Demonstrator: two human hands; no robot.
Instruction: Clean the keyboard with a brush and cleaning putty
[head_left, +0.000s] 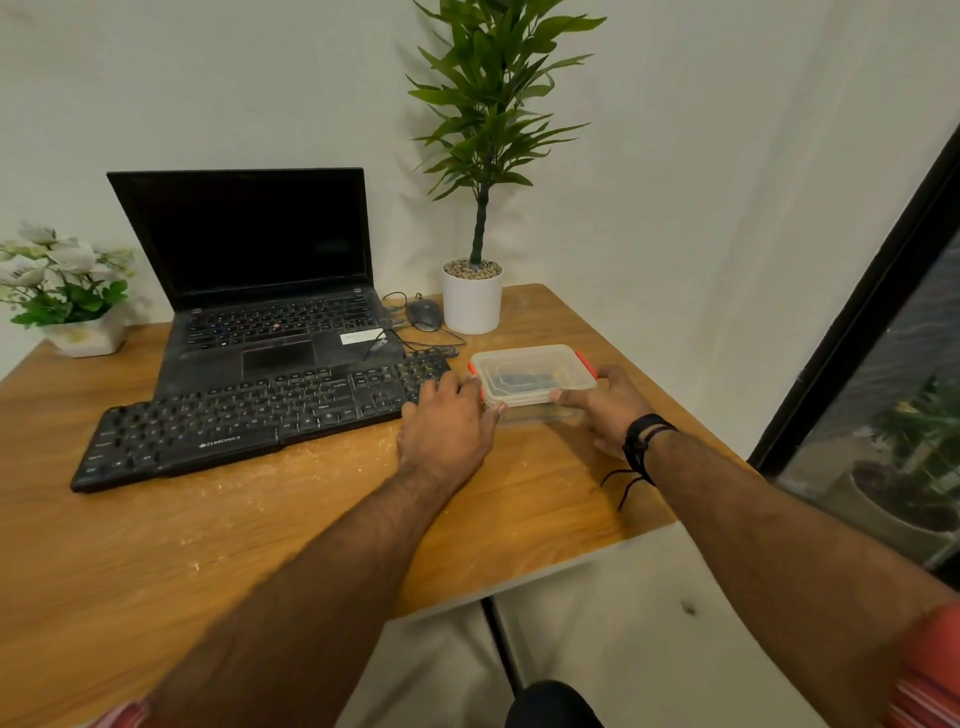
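Right of centre frame, left hand (448, 419) and right hand (605, 404) grip a lidded plastic box (532, 375) beside the keyboard (249, 415); next, its orange clips (588, 362) likely need releasing.

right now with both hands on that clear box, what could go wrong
1. The clear plastic box with orange clips sits near the wooden table's right edge; a slipped grip from the right hand might push it off.
2. The left hand overlaps the black keyboard's end and could nudge it.
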